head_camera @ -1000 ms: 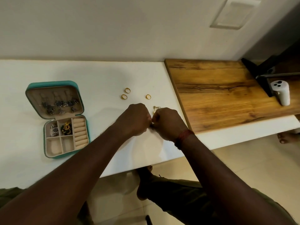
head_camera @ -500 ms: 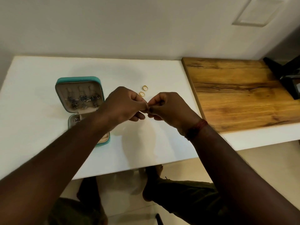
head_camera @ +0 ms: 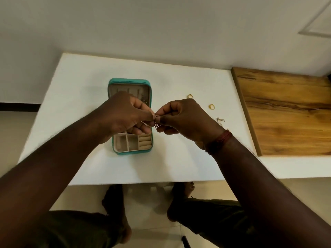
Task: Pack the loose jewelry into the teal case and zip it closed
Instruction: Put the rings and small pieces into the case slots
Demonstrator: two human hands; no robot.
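Head view looks down on a white tabletop [head_camera: 86, 90] with the teal case [head_camera: 130, 116] lying open on it, lid hinged away from the person. Beige lining shows inside: the lid panel carries a few dark hanging pieces, partly hidden, and the near half is split into square compartments with a column of ring rolls on its right side. Those near compartments look bare, though the middle of the case is covered.

Just above the case, the left hand [head_camera: 125, 115] and the right hand [head_camera: 186, 120] meet fingertip to fingertip at the case's right edge. Both pinch a small piece of jewelry [head_camera: 156, 124] between thumb and forefinger; a tiny pale stone glints below the pinch, and the other fingers are curled in. Whether it is an earring or a pendant cannot be told. A dark red thread band [head_camera: 219, 141] circles the right wrist.

Right of the case, loose on the tabletop, lie two gold rings [head_camera: 211, 106], one farther back [head_camera: 190, 96], and a small silvery piece [head_camera: 220, 120] nearer the wooden board [head_camera: 290, 111], which rests at the tabletop's right end.
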